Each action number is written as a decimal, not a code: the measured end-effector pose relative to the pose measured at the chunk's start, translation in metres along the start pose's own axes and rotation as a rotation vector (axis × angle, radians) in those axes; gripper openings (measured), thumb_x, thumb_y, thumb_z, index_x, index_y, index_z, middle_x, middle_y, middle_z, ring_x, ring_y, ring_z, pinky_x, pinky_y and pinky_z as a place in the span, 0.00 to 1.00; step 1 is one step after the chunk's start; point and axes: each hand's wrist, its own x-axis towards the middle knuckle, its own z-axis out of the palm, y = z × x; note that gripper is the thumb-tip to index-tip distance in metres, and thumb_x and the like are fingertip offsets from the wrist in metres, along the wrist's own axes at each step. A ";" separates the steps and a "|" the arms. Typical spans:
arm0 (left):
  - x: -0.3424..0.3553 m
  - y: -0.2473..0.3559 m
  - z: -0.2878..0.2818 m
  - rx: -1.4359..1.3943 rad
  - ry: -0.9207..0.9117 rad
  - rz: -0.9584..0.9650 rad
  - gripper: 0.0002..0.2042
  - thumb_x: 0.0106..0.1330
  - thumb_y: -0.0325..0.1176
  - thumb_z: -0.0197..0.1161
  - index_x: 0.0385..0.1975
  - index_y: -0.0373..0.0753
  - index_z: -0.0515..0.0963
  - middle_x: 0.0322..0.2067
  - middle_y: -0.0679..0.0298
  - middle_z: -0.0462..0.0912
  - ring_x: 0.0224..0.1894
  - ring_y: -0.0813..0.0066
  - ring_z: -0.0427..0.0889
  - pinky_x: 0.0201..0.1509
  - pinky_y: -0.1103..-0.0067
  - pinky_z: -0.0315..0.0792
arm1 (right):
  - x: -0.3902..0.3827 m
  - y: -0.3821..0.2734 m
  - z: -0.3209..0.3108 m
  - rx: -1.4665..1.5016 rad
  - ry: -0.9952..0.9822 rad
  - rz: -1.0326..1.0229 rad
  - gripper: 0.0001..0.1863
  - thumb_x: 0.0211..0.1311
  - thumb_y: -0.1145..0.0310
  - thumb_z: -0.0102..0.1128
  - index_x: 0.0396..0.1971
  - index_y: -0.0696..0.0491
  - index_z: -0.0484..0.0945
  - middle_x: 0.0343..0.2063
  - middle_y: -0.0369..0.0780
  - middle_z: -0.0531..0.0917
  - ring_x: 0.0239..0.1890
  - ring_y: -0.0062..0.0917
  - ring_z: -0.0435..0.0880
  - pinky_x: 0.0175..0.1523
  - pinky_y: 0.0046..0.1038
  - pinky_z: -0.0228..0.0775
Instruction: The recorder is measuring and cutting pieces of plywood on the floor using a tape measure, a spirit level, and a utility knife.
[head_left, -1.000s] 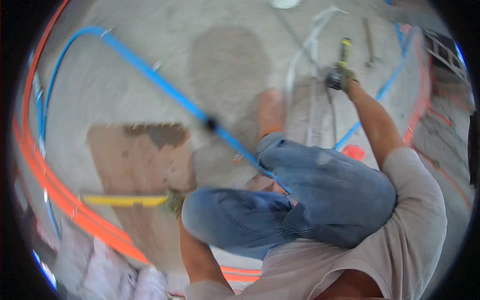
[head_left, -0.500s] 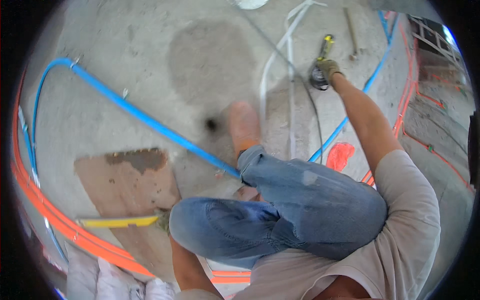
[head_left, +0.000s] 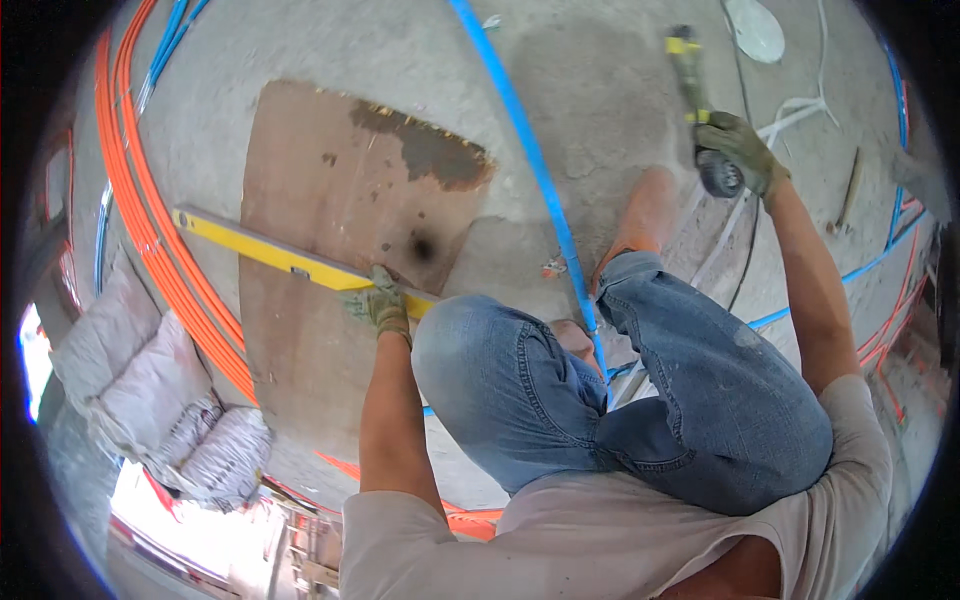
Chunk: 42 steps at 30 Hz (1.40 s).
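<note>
My left hand (head_left: 378,302), in a greenish work glove, is closed around a yellow spirit level (head_left: 258,247). The level lies slantwise across a brown board (head_left: 300,160) on the concrete floor, its near end passing by my knee. Out to the right, my gloved right hand (head_left: 742,150) grips a black and yellow-green angle grinder (head_left: 688,82) near its round dark head. The grinder is off the floor, with its handle pointing away from me and slightly blurred. A dark wet-looking patch marks the board's far right corner.
A blue pipe (head_left: 535,150) runs between the board and my foot. Orange conduits (head_left: 150,230) curve along the left, beside stacked white sacks (head_left: 160,380). White strips (head_left: 800,112), a hammer-like tool (head_left: 848,190) and a pale round piece (head_left: 757,30) lie at right.
My view has swung left, bringing the board and sacks further into sight. The grinder has been lifted from the floor and brought inward by my right hand. My left hand still grips the level.
</note>
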 end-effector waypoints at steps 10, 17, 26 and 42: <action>-0.021 0.015 -0.003 -0.019 0.108 -0.042 0.51 0.55 0.60 0.59 0.71 0.32 0.46 0.69 0.48 0.54 0.70 0.41 0.52 0.72 0.54 0.47 | 0.132 -0.094 0.116 -0.904 0.067 -0.085 0.24 0.53 0.49 0.64 0.41 0.54 0.82 0.34 0.46 0.86 0.36 0.36 0.83 0.47 0.35 0.74; -0.030 0.021 -0.022 -0.029 0.011 0.042 0.47 0.62 0.61 0.55 0.71 0.31 0.46 0.72 0.46 0.46 0.72 0.40 0.47 0.74 0.53 0.42 | 0.120 -0.109 0.227 -0.163 -0.592 0.048 0.16 0.52 0.62 0.67 0.38 0.55 0.80 0.44 0.43 0.82 0.48 0.25 0.79 0.54 0.27 0.70; -0.025 0.000 -0.009 -0.054 0.104 0.179 0.44 0.65 0.60 0.53 0.70 0.29 0.51 0.70 0.44 0.54 0.72 0.43 0.49 0.74 0.56 0.39 | 0.139 -0.075 0.418 -0.729 -1.028 -1.015 0.18 0.46 0.69 0.66 0.41 0.50 0.80 0.51 0.44 0.80 0.52 0.40 0.79 0.56 0.37 0.73; -0.023 0.035 -0.028 0.280 0.382 0.640 0.39 0.63 0.53 0.56 0.67 0.30 0.58 0.69 0.44 0.55 0.70 0.40 0.54 0.73 0.53 0.46 | 0.171 -0.166 0.211 0.502 -0.452 -0.069 0.22 0.64 0.71 0.54 0.58 0.58 0.72 0.53 0.45 0.80 0.53 0.30 0.80 0.57 0.29 0.74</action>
